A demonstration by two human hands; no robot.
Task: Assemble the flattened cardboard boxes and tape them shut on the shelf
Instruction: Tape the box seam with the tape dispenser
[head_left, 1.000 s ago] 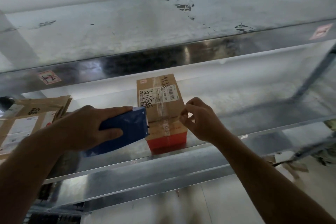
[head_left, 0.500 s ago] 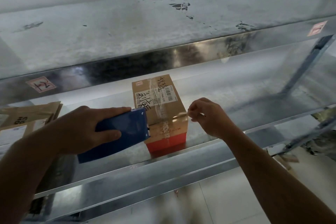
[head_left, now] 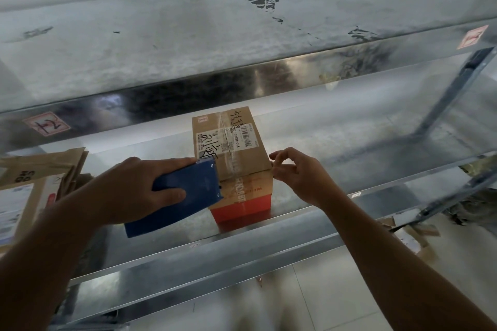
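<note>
Fingers [head_left: 172, 163] of the left hand [head_left: 126, 191] wrap over the top of the blue tape dispenser [head_left: 193, 196], with the thumb across its near face, in a full grasp. I read the dispenser's front edge as touching the cardboard box [head_left: 250, 153] at the box's 9 o'clock. The right hand [head_left: 301, 177] sits at the box's 3 o'clock. Its forefinger and thumb curl toward each other at the near right top corner and the other fingers are bent. I cannot tell whether they pinch tape, cardboard or nothing.

Task item location: the box stands closed on the lower shelf [head_left: 188, 258], near the front lip. Clear tape runs along its top seam, over a printed label with handwriting.

Surroundings, taken from the box:
- 9 o'clock, well apart: a stack of flattened boxes [head_left: 35, 169], cut off by the frame edge.
- 12 o'clock: the upper shelf [head_left: 188, 48], whose front lip crosses just beyond the box's far edge.
- 2 o'clock: a shelf upright [head_left: 451, 94].
- 4 o'clock, below shelf level: cardboard scraps [head_left: 411, 234] on the tiled floor [head_left: 322, 290].

Obstructions: the dispenser and left hand cover the box's near left corner, and the left forearm crosses in front of the flattened stack.

Count: one assembled box, one dispenser, two hands, one upright, and two red-bordered stickers [head_left: 47, 123] on the upper lip. The flattened stack holds several sheets; I cannot read the exact number.
</note>
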